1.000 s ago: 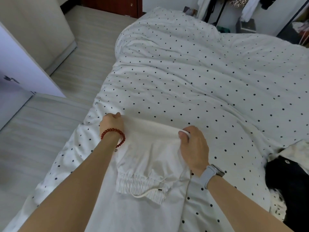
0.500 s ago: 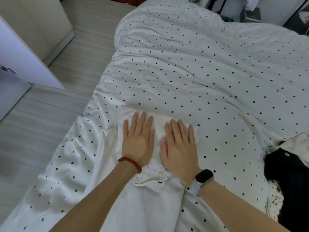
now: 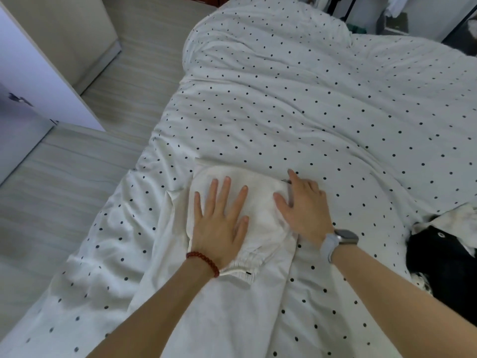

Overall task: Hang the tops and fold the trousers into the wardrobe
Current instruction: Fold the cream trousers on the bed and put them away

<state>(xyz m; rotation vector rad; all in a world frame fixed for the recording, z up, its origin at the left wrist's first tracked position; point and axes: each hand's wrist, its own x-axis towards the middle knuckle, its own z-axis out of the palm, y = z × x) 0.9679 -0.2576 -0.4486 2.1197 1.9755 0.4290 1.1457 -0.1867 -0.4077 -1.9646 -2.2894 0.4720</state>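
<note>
Near the left edge of the bed, on the white quilt with black dots (image 3: 296,104), lie the white cotton trousers with an elastic waistband (image 3: 260,208), folded over on themselves. The left hand (image 3: 219,226) rests flat on the folded part, fingers (image 3: 225,189) straight and spread, apparently to hold the layers and press out air. The right hand (image 3: 304,208) lies at the fold's right edge, thumb on the cloth and fingers over the side; whether they pinch the edge cannot be told. Beyond the fold, the quilt offers open room ahead and to the right. A black and white garment (image 3: 444,257) lies well apart at right. The pale wooden floor (image 3: 64,177) borders the bed at left, limiting room on that side.
</note>
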